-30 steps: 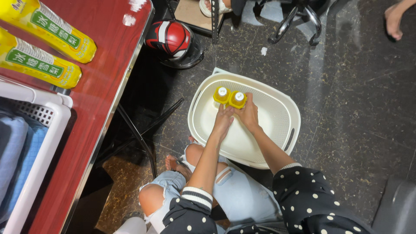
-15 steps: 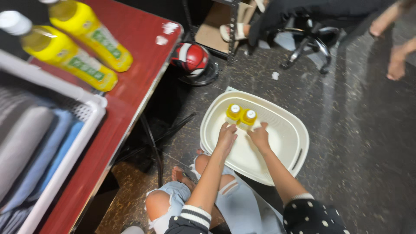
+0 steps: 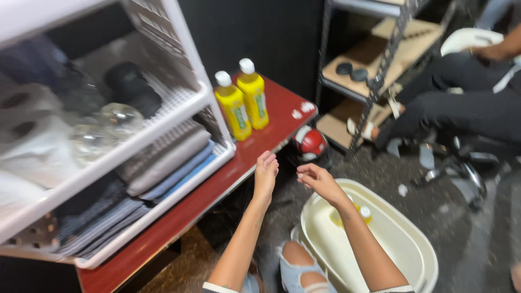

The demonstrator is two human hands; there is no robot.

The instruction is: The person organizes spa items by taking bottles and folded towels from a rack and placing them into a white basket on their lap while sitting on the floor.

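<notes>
Your left hand (image 3: 266, 172) and right hand (image 3: 316, 180), both open and empty, have risen from the tub (image 3: 418, 255) toward the table bottles (image 3: 242, 100).

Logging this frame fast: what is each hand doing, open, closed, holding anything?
Left hand: open, empty, raised beside the red table.
Right hand: open, empty, above the tub.

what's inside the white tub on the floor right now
In the white tub, yellow bottles with white caps stand near the far end. The right hand and its forearm cover most of them, so their exact count is hidden. The rest of the tub's inside shows bare.
</notes>
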